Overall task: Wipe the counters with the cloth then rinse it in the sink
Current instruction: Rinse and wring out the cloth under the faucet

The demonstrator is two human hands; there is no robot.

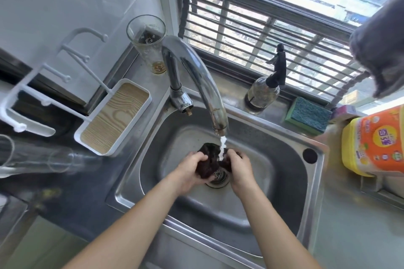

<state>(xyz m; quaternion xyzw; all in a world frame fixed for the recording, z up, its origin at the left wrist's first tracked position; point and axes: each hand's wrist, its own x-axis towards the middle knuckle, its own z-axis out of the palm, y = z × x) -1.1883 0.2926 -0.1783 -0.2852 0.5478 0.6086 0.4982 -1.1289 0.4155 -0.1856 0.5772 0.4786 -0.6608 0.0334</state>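
A dark, wet cloth point(208, 160) is bunched up over the drain of the steel sink point(273, 181). My left hand point(190, 170) grips its left side and my right hand point(239, 170) grips its right side. Both hands are inside the basin. Water runs from the curved chrome tap point(196, 72) straight onto the top of the cloth between my hands. The drain strainer point(218, 178) shows just below the cloth.
A tall glass point(148, 41) and a white tray with a wood-grain base point(115, 120) stand left of the tap. A spray bottle point(265, 87), a green sponge point(308, 116) and an orange-yellow detergent jug point(376, 140) sit right. A grey cloth point(380, 50) hangs top right.
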